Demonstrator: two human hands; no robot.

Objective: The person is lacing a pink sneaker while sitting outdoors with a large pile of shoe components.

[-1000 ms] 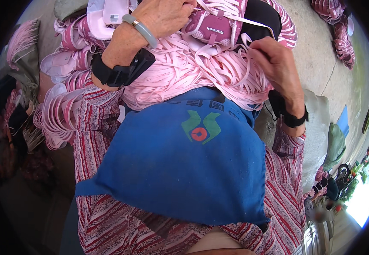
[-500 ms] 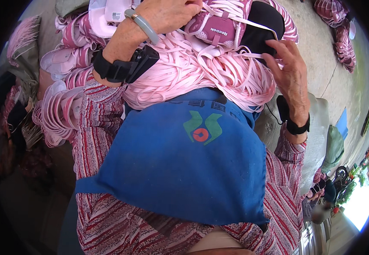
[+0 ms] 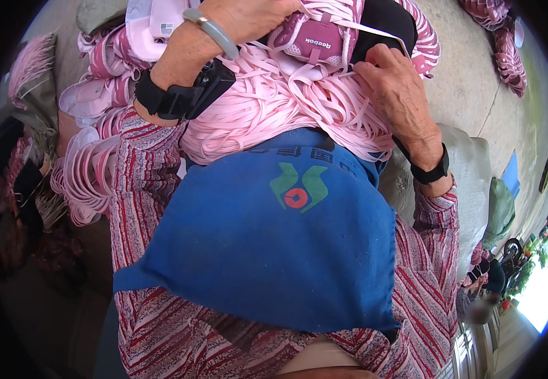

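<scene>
A dark pink and white shoe upper point(image 3: 322, 43), its padded tongue toward me, lies at the top of my lap. My left hand point(image 3: 245, 20) is at its left edge, fingertips closed on it, partly cut off by the picture's top. A pale shoelace point(image 3: 375, 31) runs from the upper to the right and bends down behind my right hand point(image 3: 395, 85). The right fingers are curled together around the lace, close to a black surface point(image 3: 391, 22). Under the upper, a big heap of loose pink shoelaces point(image 3: 249, 107) spreads over my blue apron point(image 3: 236, 240).
Stacked pink shoe uppers point(image 3: 91, 164) stand at my left, beside a grey-green bag with pink laces point(image 3: 33, 69). A pale wrapped bundle point(image 3: 463, 183) is by my right elbow. More bundled uppers point(image 3: 509, 66) lie on the concrete floor point(image 3: 470, 82) at the far right.
My right hand has moved left and its fingers have closed from a looser, spread grip. The shoe upper has shifted slightly up and left. My left hand stays at its edge.
</scene>
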